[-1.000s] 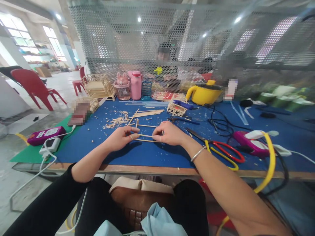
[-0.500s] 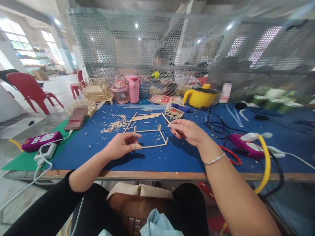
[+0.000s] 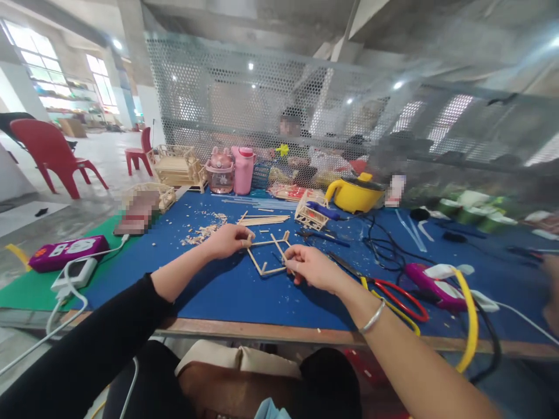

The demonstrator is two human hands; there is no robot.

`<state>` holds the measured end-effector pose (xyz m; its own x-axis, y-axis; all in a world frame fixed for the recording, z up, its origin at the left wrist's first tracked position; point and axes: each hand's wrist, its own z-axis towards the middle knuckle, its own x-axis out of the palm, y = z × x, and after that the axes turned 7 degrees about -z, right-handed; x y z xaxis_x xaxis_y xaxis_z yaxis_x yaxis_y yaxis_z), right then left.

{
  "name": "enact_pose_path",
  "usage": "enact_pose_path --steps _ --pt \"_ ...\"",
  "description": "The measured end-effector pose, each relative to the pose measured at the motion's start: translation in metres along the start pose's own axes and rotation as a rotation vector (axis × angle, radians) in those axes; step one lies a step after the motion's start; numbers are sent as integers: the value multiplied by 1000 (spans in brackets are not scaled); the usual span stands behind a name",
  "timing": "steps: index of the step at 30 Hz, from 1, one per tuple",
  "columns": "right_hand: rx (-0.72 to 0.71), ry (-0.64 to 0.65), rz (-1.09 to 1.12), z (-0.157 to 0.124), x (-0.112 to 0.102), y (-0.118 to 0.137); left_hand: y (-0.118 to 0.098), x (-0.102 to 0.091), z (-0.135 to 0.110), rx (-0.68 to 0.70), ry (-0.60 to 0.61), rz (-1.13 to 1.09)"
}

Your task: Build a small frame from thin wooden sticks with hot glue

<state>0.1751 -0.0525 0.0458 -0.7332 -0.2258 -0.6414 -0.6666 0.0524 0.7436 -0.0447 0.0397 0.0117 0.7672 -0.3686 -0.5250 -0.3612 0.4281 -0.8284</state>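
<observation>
A small four-sided frame of thin wooden sticks, with short upright pegs at its corners, lies or is held just over the blue mat. My left hand pinches its far left corner between thumb and fingers. My right hand grips a loose thin wooden stick, which slants across the right side of the frame. The right fingertips are close to the frame's near right side; whether they touch it I cannot tell. Part of that side is hidden behind the hand.
Wood shavings and a bundle of sticks lie beyond the frame. Pliers and red-handled scissors lie to the right. Farther back are a small wooden model, a blue-handled tool and a yellow pot.
The frame has been turned, and my left hand has shifted to its far left corner. My right hand has brought the stick down and nearer to the frame's right side. The view has shifted.
</observation>
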Motion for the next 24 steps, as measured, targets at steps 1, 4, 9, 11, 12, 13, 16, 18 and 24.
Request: enact_pose_path --steps 1,4,9,11,12,13,16,18,24 --pt "-27 6 -18 4 -6 4 -1 3 -2 2 -20 -31" --pt "-53 135 -30 15 -17 16 -3 10 -12 -10 -40 -98" --pt "19 270 34 33 -12 14 -5 14 -19 10 -44 -29" --pt "20 280 40 33 -11 6 -4 12 -19 9 -29 -19" --pt "14 277 37 32 -11 3 -4 11 -18 10 -21 -17" --pt "6 275 30 30 -11 0 -3 10 -17 11 -14 -16" --pt "-18 298 -6 24 -12 -2 -2 9 -17 27 5 -7" --pt "-25 312 -30 20 -12 0 -3 8 -17 42 21 13" --pt "-14 277 -19 8 -21 -3 -14 12 -29 62 51 51"
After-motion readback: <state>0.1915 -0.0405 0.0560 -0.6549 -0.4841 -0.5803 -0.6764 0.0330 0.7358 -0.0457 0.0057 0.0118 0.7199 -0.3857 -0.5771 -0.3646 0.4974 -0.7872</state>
